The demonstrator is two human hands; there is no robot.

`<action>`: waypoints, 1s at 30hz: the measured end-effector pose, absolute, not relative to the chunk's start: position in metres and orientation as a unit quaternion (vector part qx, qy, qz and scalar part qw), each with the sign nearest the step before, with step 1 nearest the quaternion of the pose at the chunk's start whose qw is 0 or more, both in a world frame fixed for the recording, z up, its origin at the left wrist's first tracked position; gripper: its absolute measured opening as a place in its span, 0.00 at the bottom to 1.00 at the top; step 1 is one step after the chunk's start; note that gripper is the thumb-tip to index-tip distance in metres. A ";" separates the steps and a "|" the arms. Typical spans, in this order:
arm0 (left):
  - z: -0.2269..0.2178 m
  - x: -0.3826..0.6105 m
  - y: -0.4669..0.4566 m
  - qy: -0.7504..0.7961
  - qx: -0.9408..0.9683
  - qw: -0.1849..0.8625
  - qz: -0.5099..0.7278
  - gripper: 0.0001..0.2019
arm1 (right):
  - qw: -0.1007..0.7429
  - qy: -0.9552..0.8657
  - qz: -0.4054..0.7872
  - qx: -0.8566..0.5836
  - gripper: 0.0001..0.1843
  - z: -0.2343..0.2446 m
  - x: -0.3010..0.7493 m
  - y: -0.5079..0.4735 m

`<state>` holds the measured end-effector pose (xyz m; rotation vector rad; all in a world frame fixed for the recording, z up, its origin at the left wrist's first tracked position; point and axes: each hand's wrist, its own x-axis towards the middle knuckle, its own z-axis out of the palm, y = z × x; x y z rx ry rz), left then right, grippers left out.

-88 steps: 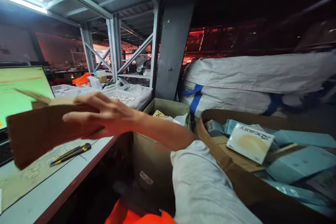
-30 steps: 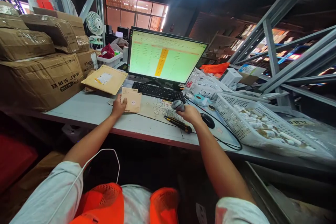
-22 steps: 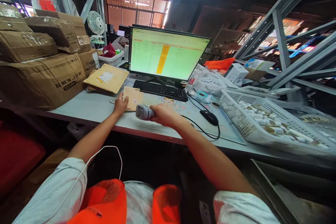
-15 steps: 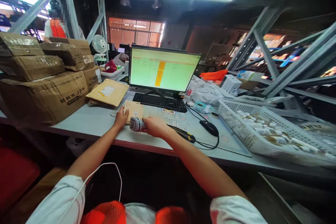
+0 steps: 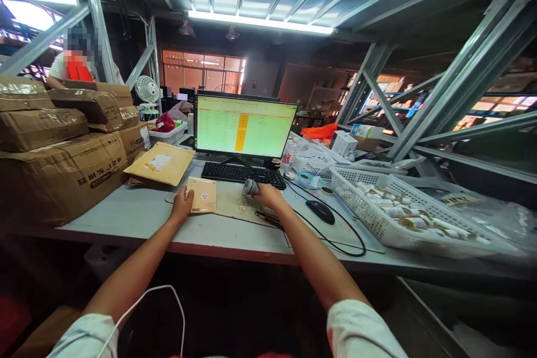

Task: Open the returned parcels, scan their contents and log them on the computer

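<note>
Left grip (image 5: pixel 183 201): closed on the left edge of a tan carton (image 5: pixel 208 187), thumb over the near face. I have that carton at the front of the worktop (image 5: pixel 235 232), short of the keyboard (image 5: pixel 222 171), its face turned up towards me. White label (image 5: pixel 205 197) near mid-face, barcode (image 5: pixel 196 209) at the lower left corner; both uncovered, print too small to read.

Right grip (image 5: pixel 268 197): wrapped round a grey scanner (image 5: pixel 250 187), its head to the right of the carton and apart from it. Whether it is firing, I cannot tell.

Step in hand, my reading: a scan, carton presented on one side, scanner raised on the other. Whether a read has registered I can't tell; rows show on the monitor (image 5: pixel 218 128), too fine to make out.

Next move, as I judge it, calls for a steady left grip, thumb off the codes, and the scanner's head squared to whichever code is wanted. Care on the right side: cutter (image 5: pixel 268 218) lies just under the right forearm, and a black cable (image 5: pixel 354 246) loops past the mouse (image 5: pixel 320 212), possibly a snag. Yellow envelope (image 5: pixel 172 165) lies just beyond the left grip.
</note>
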<state>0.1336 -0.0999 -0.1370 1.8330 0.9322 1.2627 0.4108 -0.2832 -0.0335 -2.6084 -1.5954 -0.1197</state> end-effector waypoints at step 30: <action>-0.100 0.216 -0.044 0.304 0.898 0.108 0.298 0.18 | 0.164 -0.377 -0.168 -0.896 0.29 -0.130 0.626 -0.399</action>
